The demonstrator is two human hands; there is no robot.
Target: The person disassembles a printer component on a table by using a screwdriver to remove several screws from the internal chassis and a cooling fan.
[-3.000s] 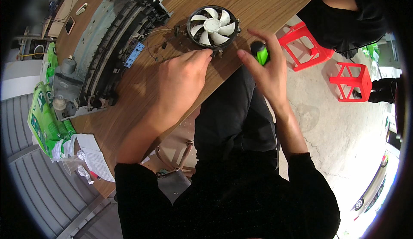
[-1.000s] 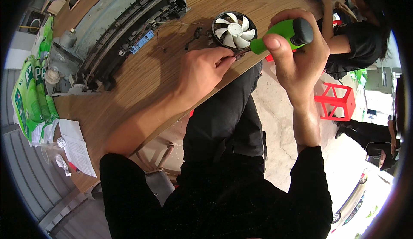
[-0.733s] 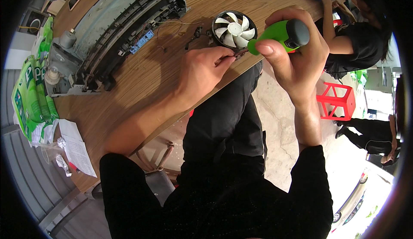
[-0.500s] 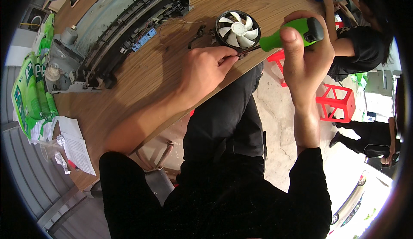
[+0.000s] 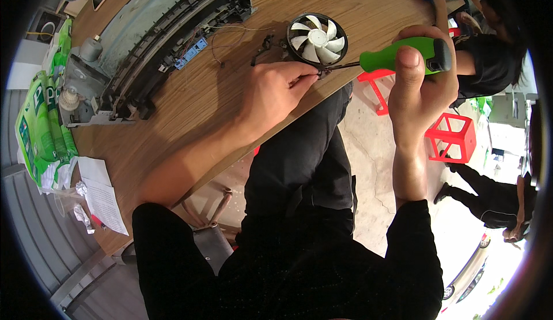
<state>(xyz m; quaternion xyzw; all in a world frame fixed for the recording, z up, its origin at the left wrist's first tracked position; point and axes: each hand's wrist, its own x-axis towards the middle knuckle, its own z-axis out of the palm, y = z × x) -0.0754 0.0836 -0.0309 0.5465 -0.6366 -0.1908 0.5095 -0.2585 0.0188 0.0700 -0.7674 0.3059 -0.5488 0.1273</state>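
A round black cooling fan with white blades (image 5: 317, 39) lies near the edge of the wooden table (image 5: 190, 107). My left hand (image 5: 275, 92) rests on the table just below the fan, its fingertips pinching at the fan's lower rim. My right hand (image 5: 417, 86) is shut on a green-handled screwdriver with a black cap (image 5: 403, 55), held level off the table's edge. The screwdriver's thin shaft (image 5: 341, 66) points left, its tip meeting the fan's rim by my left fingertips.
A stripped grey and black machine chassis (image 5: 155, 43) with loose wires lies at the table's back left. Green packs (image 5: 40, 118) and papers (image 5: 101, 193) sit at the left edge. Red stools (image 5: 455, 138) stand on the floor to the right, where another person in black (image 5: 489, 66) sits.
The view has shifted, so the fan sits higher and further right. My right hand has turned the screwdriver from upright to level and brought its tip to the fan's rim.
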